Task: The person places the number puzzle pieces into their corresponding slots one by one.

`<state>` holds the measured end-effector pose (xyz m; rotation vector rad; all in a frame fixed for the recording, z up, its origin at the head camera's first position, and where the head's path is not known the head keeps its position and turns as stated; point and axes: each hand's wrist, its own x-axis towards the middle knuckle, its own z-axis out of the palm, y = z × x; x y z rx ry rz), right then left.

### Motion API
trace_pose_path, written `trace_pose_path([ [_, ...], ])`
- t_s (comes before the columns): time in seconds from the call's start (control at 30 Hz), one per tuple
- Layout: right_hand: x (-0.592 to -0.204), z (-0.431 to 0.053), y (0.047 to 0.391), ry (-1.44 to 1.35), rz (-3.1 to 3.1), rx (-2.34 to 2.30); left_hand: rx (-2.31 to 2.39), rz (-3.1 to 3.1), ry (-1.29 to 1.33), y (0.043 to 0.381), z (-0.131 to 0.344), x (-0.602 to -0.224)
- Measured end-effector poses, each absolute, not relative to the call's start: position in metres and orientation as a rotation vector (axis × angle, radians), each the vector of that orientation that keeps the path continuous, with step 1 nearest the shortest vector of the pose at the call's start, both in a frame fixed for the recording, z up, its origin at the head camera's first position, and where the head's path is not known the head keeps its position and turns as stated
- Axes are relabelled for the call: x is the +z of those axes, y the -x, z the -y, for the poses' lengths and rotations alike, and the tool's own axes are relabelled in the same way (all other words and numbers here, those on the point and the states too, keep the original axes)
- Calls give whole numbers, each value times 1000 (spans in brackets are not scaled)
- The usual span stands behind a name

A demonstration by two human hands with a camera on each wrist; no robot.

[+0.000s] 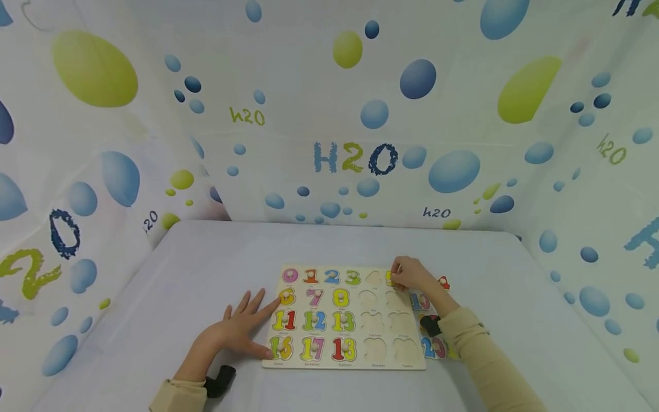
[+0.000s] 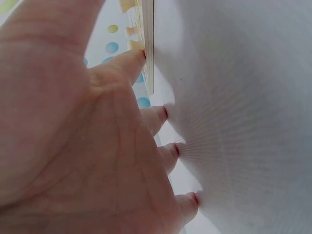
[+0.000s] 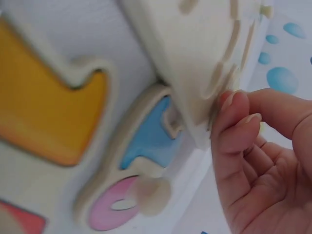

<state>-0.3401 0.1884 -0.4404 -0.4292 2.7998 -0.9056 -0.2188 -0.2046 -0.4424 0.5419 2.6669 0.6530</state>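
Observation:
A wooden number puzzle board (image 1: 360,309) lies on the white table, with knobbed number pieces in its left columns. At its top right corner my right hand (image 1: 412,274) pinches a yellow number 5 piece (image 1: 389,278) over its slot. In the right wrist view, thumb and fingertips (image 3: 236,105) meet at the board's edge, and the fingers mostly hide that piece. My left hand (image 1: 231,332) is spread along the left side, thumb by the 16 piece (image 1: 281,348) and index finger by the 6 piece (image 1: 286,297). Its other fingertips (image 2: 170,153) press the table.
Loose pieces lie right of the board under my right forearm: a blue and pink 10 (image 1: 420,301), a 20 (image 1: 433,347), a red piece (image 1: 444,282) and others partly hidden. Cut-out recesses (image 1: 374,349) show in the right columns. A patterned curtain (image 1: 288,171) hangs behind the table.

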Motion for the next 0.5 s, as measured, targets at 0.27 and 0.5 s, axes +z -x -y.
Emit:
trace_pose_path([
  [0.27,-440,-194,339,454,-2751,-924,632,-2678,-528,219,204,-442],
  [0.5,-430,-215,321,605,-2718,-932,629,-2675,-532,220,207,-445],
])
